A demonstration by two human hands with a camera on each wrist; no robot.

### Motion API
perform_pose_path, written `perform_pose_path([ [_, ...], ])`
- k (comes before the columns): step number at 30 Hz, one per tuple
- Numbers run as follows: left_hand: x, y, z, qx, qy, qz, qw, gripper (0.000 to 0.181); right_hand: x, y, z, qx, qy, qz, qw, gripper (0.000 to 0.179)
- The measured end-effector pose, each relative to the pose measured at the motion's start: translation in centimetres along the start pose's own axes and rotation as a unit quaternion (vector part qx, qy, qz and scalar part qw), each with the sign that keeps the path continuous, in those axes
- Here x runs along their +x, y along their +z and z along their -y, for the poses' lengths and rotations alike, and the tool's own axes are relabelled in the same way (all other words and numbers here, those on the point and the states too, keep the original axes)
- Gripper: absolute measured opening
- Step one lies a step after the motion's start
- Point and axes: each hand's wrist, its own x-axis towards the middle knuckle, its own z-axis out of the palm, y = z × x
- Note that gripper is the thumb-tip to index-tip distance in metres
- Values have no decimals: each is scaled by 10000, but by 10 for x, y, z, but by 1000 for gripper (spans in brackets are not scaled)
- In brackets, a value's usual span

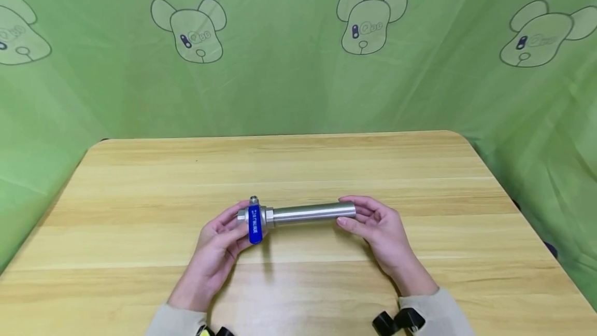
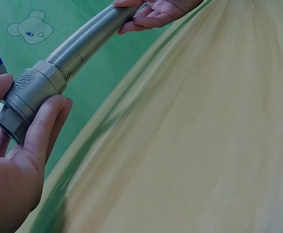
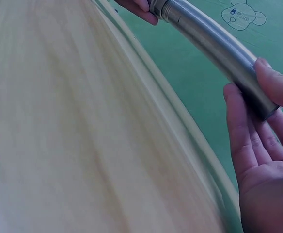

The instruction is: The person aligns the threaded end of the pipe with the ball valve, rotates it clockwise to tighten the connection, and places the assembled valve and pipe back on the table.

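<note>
A steel ball valve [image 1: 268, 217] with a blue lever handle [image 1: 255, 223] is joined to a smooth metal pipe [image 1: 313, 213], and both are held above the table. My left hand [image 1: 219, 248] grips the valve body at the left end. In the left wrist view, raised lettering shows on the valve body [image 2: 27, 92], and thread is visible where the pipe [image 2: 90, 39] enters it. My right hand [image 1: 384, 235] pinches the free end of the pipe between thumb and fingers. The right wrist view shows that pipe end [image 3: 258, 97] between the thumb and fingers.
The wooden table [image 1: 298, 170] has rounded far corners. A green curtain [image 1: 280, 77] printed with bear heads hangs behind it and along the sides. Black devices [image 1: 398, 321] are strapped near the sleeve cuffs.
</note>
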Motion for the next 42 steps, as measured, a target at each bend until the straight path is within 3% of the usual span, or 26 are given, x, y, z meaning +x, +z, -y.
perform_pose_path([
  [13,0,3,0,249,-105,-222,9994,64,0,-3,-2,-133,55,160,9998,34],
  [26,2,-2,1,426,-239,-22,9988,67,2,-3,-4,-232,37,62,9997,12],
  [36,1,0,1,474,-259,-189,9984,67,1,-3,-4,-98,47,141,9998,7],
  [42,2,0,0,465,-277,-131,9984,67,3,-1,-2,-324,286,-69,9990,4],
])
